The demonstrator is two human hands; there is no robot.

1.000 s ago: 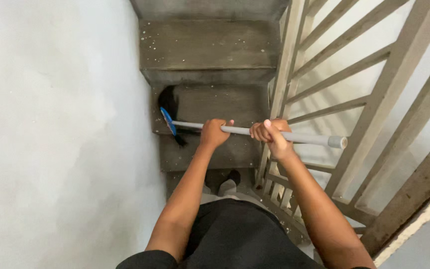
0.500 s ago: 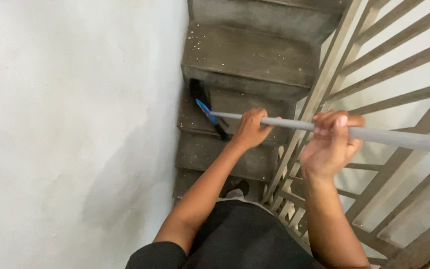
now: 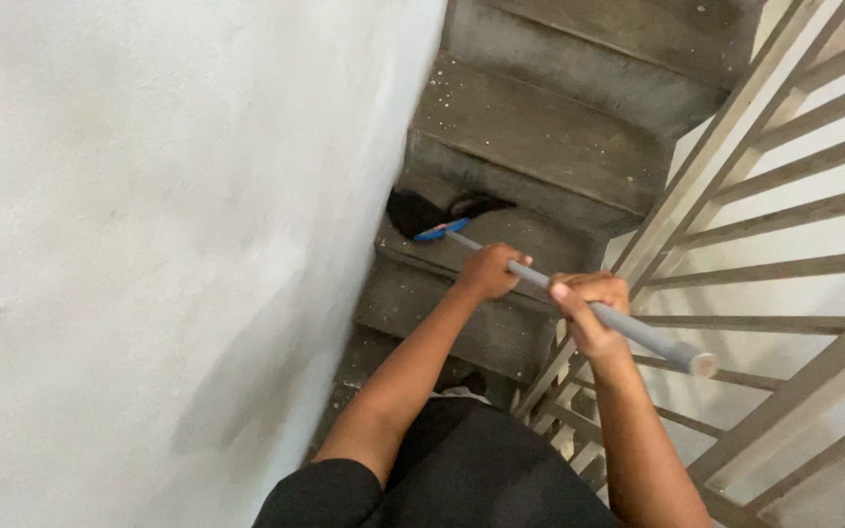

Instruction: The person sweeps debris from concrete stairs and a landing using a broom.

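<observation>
I hold a broom by its long grey handle (image 3: 545,282). My left hand (image 3: 488,271) grips the handle lower down, nearer the head. My right hand (image 3: 591,311) grips it higher, close to the capped end (image 3: 703,364). The broom's black bristles (image 3: 432,210) with a blue collar (image 3: 442,231) rest on a grey concrete step (image 3: 530,240), pressed into the corner where the step meets the wall.
A white plastered wall (image 3: 168,244) runs along the left. Concrete stairs (image 3: 540,127) speckled with dust climb ahead. A beige metal railing (image 3: 765,196) with slanted bars borders the right side. My foot (image 3: 462,386) stands on a lower step.
The broom head has swept left into the corner by the wall. My right hand has come in closer to the left hand, and the view has tilted.
</observation>
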